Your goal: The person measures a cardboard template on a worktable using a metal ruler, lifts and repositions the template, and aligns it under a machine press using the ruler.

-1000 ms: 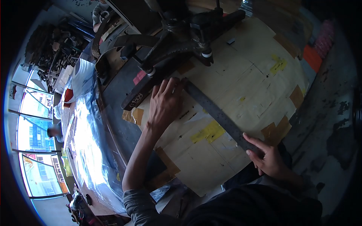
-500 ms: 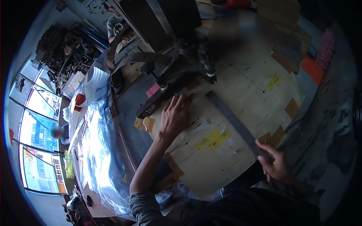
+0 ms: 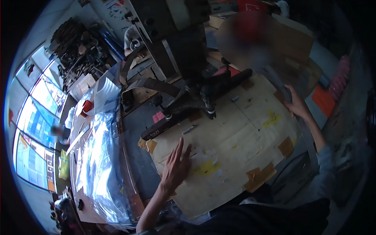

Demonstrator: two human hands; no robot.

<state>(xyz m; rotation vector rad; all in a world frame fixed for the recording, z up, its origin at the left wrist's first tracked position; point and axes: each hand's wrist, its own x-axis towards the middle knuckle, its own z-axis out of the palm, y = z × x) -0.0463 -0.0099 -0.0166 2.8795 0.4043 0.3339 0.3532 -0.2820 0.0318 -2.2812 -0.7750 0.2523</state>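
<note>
My right hand (image 3: 296, 103) grips a long dark grey flat strip (image 3: 279, 80) at the right side of the worktop, its far end raised toward the back. A grey length that looks like the same strip hangs down beside my forearm. My left hand (image 3: 175, 167) is over the pale, taped sheet (image 3: 231, 133), fingers stretched out and holding nothing. Just beyond its fingertips lies a small grey piece (image 3: 188, 129); another small grey piece (image 3: 235, 98) lies farther back. Behind them stands a dark machine foot (image 3: 188, 100) with a long dark bar (image 3: 162, 127) along the sheet's far edge.
Clear plastic film (image 3: 98, 168) covers the left bench, with a red roll (image 3: 87, 107) at its back. A curved strip (image 3: 150, 87) sticks out from the machine. Cardboard (image 3: 291, 39) stands back right, near an orange piece (image 3: 323, 101). Other people are behind, partly hidden or blurred.
My right hand has lifted the strip off the sheet and carried it back and right. My left hand has drawn back from the bar, its fingers straightening. The view has shifted.
</note>
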